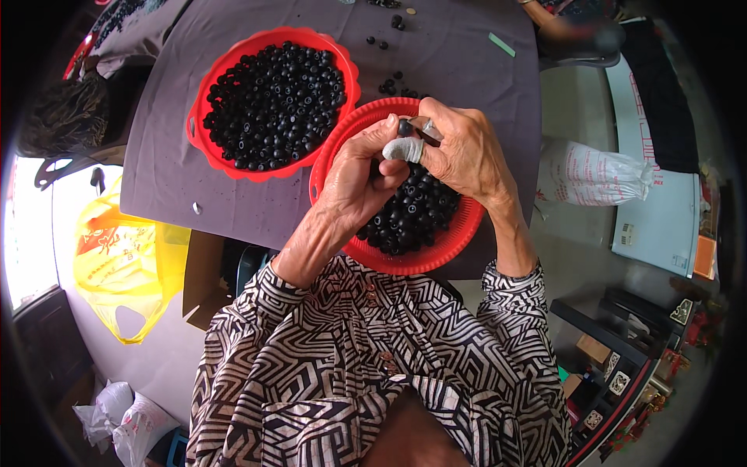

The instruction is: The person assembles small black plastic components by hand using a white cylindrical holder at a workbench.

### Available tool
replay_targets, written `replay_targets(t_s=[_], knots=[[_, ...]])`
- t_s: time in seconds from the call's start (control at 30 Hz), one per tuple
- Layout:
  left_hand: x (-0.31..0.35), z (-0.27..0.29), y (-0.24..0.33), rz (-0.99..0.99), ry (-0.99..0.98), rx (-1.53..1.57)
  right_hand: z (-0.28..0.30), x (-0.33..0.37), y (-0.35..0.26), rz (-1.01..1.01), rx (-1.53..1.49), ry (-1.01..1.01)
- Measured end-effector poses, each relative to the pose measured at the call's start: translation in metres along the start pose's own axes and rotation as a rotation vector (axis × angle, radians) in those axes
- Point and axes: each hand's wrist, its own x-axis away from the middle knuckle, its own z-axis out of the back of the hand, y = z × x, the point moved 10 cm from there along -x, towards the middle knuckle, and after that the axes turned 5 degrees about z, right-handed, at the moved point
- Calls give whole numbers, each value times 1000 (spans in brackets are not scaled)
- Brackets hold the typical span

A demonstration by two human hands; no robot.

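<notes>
Both my hands meet above the near red plastic basin, which holds many small black rubber-like round pieces. Pinched at the fingertips of my left hand is one small black round piece. My right hand closes in from the other side. White wrapping covers its thumb, which presses close to the piece. A thin pale thing shows at its curled fingers; whether it is a blade or more wrapping I cannot make out.
Left of centre stands a scalloped red basin full of similar black pieces with pale rings. Loose pieces and a pale green strip lie on the grey-covered table. A yellow bag hangs at left; a white sack stands right.
</notes>
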Motion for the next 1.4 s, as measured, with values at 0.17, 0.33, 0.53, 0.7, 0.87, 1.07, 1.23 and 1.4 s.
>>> replay_targets(t_s=[0.17,0.33,0.53,0.7,0.87,1.07,1.23,1.4], knots=[[1,0,2,-17,-8,-2,-6,-2,2,-15,22,-46],[0,0,3,-35,-39,1,-9,-2,1,0,29,-48],[2,2,6,-59,6,-46,-10,0,-2,21,61,-17],[3,2,5,-55,7,-46,-3,-2,-3,-17,61,-30],[3,3,6,-61,10,-61,-7,-2,-1,-6,39,-37],[3,2,8,-90,10,-80,-9,0,-1,8,46,-18],[2,2,7,-91,-26,-85,-14,4,2,5,79,-29],[2,6,5,-73,3,-74,-3,1,-3,5,38,0]])
